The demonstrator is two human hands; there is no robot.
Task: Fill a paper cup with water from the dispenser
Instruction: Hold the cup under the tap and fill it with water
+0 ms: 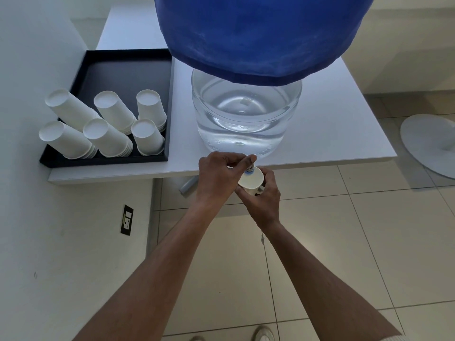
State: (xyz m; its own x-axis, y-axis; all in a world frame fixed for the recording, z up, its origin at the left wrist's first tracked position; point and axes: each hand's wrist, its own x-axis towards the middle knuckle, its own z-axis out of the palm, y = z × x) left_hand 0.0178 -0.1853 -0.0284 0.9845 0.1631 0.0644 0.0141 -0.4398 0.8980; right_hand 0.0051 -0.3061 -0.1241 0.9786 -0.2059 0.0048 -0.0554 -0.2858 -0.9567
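Observation:
A clear water dispenser (246, 119) with a blue cloth cover (261, 35) over its top stands on the white table (344, 134). Its tap (250, 168) juts out past the table's front edge. My left hand (219, 175) pinches the tap from above. My right hand (264, 200) grips a white paper cup (251, 180) from below and holds it directly under the tap, tilted slightly towards me. I cannot tell how much water is in the cup.
A black tray (118, 70) on the table's left side holds several stacks of upside-down white paper cups (108, 124). A white wall runs along the left with a socket (127, 220). A round white base (428, 141) lies on the tiled floor at the right.

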